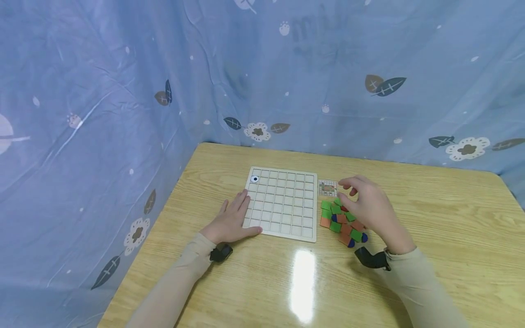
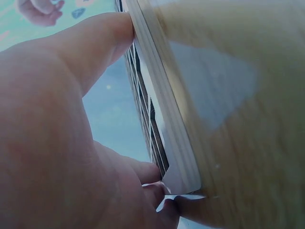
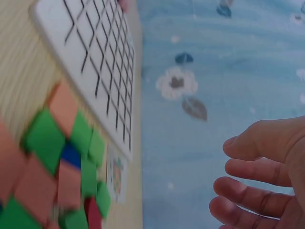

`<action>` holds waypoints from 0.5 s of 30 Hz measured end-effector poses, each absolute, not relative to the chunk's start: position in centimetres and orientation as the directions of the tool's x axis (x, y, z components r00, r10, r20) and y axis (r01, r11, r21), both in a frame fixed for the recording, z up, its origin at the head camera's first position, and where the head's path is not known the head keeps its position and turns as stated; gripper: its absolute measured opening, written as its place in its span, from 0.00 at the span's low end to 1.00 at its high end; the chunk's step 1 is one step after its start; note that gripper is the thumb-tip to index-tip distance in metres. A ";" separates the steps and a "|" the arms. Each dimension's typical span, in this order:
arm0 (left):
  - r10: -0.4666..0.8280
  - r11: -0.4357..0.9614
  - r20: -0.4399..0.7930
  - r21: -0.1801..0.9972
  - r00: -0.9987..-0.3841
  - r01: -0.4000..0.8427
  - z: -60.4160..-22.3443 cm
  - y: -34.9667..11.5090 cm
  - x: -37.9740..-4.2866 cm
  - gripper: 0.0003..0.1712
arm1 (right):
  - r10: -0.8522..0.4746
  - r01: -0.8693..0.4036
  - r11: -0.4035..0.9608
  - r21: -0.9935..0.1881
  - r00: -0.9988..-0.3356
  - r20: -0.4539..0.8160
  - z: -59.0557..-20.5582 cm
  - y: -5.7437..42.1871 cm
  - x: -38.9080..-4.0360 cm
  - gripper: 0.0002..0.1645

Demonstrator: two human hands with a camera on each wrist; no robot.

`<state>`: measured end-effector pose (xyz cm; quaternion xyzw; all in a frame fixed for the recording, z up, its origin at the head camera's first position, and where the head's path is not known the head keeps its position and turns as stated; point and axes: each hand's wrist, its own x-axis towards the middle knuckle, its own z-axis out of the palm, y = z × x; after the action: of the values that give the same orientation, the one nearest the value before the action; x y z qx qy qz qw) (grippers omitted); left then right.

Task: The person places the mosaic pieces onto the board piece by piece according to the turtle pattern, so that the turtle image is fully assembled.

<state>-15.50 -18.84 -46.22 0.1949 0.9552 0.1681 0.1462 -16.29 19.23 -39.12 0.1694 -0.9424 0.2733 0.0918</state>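
A white gridded board (image 1: 283, 200) lies on the table. One white tile with a black dot (image 1: 254, 179) sits in its far left corner cell. My left hand (image 1: 231, 223) rests against the board's left side, thumb on the near edge and fingers along the left edge. To the right of the board is a loose heap of green, orange and blue tiles (image 1: 346, 229), with a bit of red showing. Above the heap's far right side hovers my right hand (image 1: 371, 202), fingers loosely bent. In the right wrist view, nothing shows between its fingers.
A small printed card (image 1: 328, 187) with a coloured grid picture lies between the board and my right hand. Blue patterned cloth (image 1: 287, 68) hangs behind and left of the wooden table (image 1: 443, 228). Light glares off the table's near part.
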 end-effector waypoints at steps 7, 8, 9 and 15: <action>0.422 0.869 -0.219 0.376 -0.880 0.323 -45.9 -18.9 -15.5 0.64 | -0.237 -0.352 0.813 -0.464 -0.928 0.288 -39.3 22.2 -16.1 0.17; 0.422 0.869 -0.222 0.376 -0.879 0.323 -45.9 -18.9 -15.5 0.64 | -0.235 -0.347 0.816 -0.462 -0.930 0.283 -39.4 22.4 -16.1 0.17; 0.422 0.870 -0.225 0.375 -0.878 0.322 -45.9 -18.9 -15.5 0.64 | -0.235 -0.344 0.819 -0.460 -0.931 0.278 -39.4 22.6 -16.1 0.18; 0.428 0.866 -0.227 0.379 -0.875 0.326 -45.8 -19.0 -15.5 0.63 | -0.229 -0.314 0.829 -0.462 -0.946 0.231 -39.8 23.5 -16.3 0.17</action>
<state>-15.47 -18.96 -45.84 0.1976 0.9538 0.1667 0.1533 -16.31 23.49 -39.79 0.1425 -0.9528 0.2549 0.0834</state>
